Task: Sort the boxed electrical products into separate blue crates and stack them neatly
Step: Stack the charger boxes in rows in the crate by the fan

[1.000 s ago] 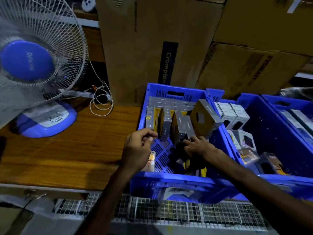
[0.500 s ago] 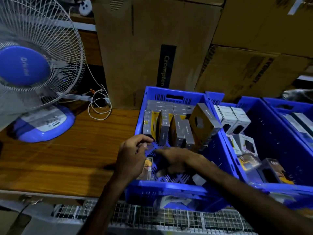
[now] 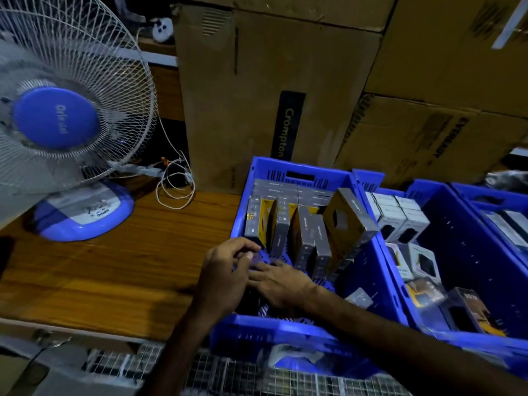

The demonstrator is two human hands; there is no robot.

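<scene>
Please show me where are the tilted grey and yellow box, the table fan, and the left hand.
tilted grey and yellow box (image 3: 347, 224): head view, on its yellow face.
table fan (image 3: 55, 118): head view, on the blue centre cap.
left hand (image 3: 225, 270): head view, on its back.

We cannot tell what lies under the left hand (image 3: 225, 277) and the right hand (image 3: 281, 284) at the lower centre of the frame, because they cover the near floor of the blue slatted plastic crate (image 3: 297, 174), and whether either hand holds a box is hidden from us. The white wire-caged table fan with a blue hub (image 3: 57, 121) is cut off by the left edge. At the far right edge a further blue crate (image 3: 485, 195) is cropped, and the print on the small grey-and-yellow cardboard boxes (image 3: 303, 232) is too small for us to read.
</scene>
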